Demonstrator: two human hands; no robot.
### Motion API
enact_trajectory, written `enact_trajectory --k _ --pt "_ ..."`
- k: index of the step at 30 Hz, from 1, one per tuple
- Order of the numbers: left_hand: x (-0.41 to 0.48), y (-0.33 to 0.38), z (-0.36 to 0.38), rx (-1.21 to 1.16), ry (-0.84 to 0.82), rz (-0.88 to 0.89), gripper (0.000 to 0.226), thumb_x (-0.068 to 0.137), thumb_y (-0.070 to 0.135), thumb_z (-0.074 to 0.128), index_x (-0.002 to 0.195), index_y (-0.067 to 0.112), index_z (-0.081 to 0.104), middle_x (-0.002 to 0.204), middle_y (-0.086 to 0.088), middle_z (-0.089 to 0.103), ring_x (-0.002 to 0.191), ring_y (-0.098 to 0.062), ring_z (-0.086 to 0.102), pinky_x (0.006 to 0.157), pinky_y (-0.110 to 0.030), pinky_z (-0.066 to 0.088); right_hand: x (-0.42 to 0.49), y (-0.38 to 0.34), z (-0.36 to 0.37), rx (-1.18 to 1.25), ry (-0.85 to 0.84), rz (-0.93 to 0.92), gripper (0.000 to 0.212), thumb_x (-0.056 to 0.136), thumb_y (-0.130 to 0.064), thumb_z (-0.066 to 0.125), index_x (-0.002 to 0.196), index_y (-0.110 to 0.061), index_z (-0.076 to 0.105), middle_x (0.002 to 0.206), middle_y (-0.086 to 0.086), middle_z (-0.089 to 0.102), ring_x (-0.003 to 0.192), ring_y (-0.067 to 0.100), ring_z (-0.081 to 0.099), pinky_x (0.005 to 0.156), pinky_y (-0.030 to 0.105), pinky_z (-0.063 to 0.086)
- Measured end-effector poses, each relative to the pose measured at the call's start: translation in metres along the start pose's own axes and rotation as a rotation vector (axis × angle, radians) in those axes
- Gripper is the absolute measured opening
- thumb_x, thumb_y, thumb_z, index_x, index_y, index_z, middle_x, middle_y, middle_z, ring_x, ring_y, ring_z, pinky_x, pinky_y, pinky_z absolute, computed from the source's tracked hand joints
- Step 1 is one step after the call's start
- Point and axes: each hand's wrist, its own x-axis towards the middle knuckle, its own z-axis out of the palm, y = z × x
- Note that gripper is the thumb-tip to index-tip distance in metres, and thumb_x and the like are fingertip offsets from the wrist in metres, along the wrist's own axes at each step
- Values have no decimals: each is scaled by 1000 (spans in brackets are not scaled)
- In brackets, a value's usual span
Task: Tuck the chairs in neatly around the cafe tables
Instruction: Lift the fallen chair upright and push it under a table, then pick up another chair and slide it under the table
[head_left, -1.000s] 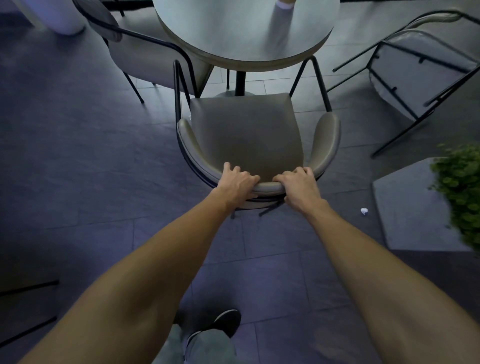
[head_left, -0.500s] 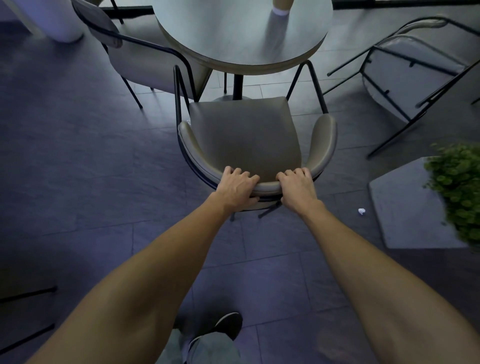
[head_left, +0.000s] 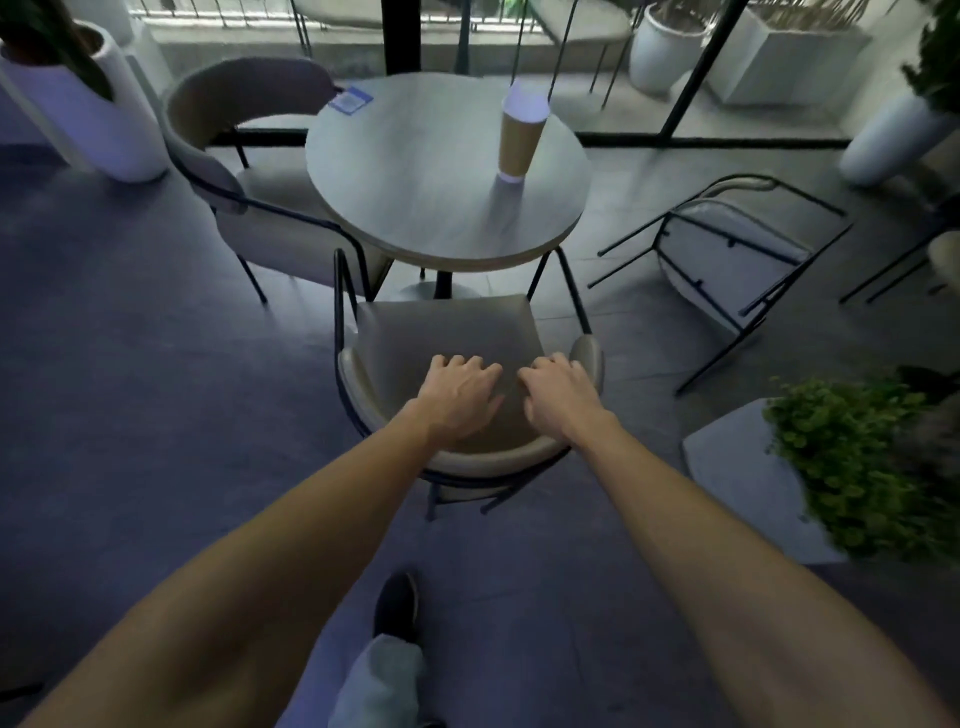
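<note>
A beige padded chair (head_left: 447, 332) with a black metal frame faces the round grey cafe table (head_left: 415, 208), its seat front just at the table's near edge. My left hand (head_left: 457, 389) and my right hand (head_left: 558, 389) hover side by side over the rear of the seat, fingers loosely apart, holding nothing. The curved backrest (head_left: 493, 457) lies under my wrists. A second beige chair (head_left: 244, 156) stands at the table's left. A third chair (head_left: 727, 254) lies tipped on its side to the right, legs pointing left.
A paper cup (head_left: 519, 140) and a blue card (head_left: 350, 100) sit on the table. A leafy plant (head_left: 857, 462) on a grey block (head_left: 737, 467) is close at my right. White planters (head_left: 98, 119) stand at the back left and right, before a glass wall.
Both hands have let go of the backrest's top edge and moved forward over the seat. My view has tilted up, showing the whole table and the far wall.
</note>
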Motion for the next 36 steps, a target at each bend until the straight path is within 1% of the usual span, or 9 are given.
enact_trajectory --k 5,9,12,16,20,23,26,32,36 --pt "72 18 -69 -1 71 26 37 99 44 42 126 19 50 128 -10 57 118 -33 54 97 -49 39 24 62 -62 33 77 120 31 92 -24 51 121 -18 60 124 10 60 118 31 49 99 44 40" --pt "129 45 -110 33 57 75 42 98 44 43 132 21 50 132 -10 56 122 -33 52 98 -47 38 28 117 -99 51 86 206 36 93 -31 53 125 -17 58 128 10 58 122 31 47 100 44 39" --pt "175 67 -127 36 57 95 43 97 45 42 132 22 50 132 -9 56 123 -34 51 97 -48 38 34 165 -112 87 97 274 40 94 -38 51 128 -17 57 129 9 58 122 31 47 100 44 39" --pt "239 102 -139 58 46 131 43 98 46 42 133 22 49 130 -9 55 120 -32 51 97 -47 39 50 239 -110 118 84 339 43 94 -43 48 128 -17 57 129 9 58 121 32 46 98 45 38" --pt "313 136 -145 87 39 122 45 99 46 40 135 21 47 132 -9 54 121 -32 51 98 -47 39 83 322 -98 115 52 362 43 97 -44 44 127 -16 57 130 10 57 122 32 46 101 46 37" --pt "369 157 -148 68 29 64 45 100 46 40 136 21 47 134 -11 53 122 -33 50 99 -47 37 116 381 -93 107 7 358 45 98 -46 43 129 -16 56 133 11 56 125 32 46 104 46 37" --pt "417 174 -155 46 9 20 45 100 46 40 136 19 48 134 -11 54 120 -33 51 98 -47 39 148 432 -96 90 -30 329 47 98 -47 42 130 -16 56 134 11 55 127 33 45 106 47 38" --pt "525 185 -172 45 -5 -30 45 100 47 41 135 20 48 132 -11 54 117 -33 52 95 -47 39 225 512 -105 110 -3 279 44 98 -43 41 125 -14 58 130 11 57 122 32 48 100 45 39" --pt "606 177 -171 45 -13 -47 44 99 47 41 134 22 49 133 -10 55 118 -33 53 96 -46 40 282 548 -95 120 -64 287 43 99 -41 39 127 -13 57 132 12 56 123 32 46 101 45 38"
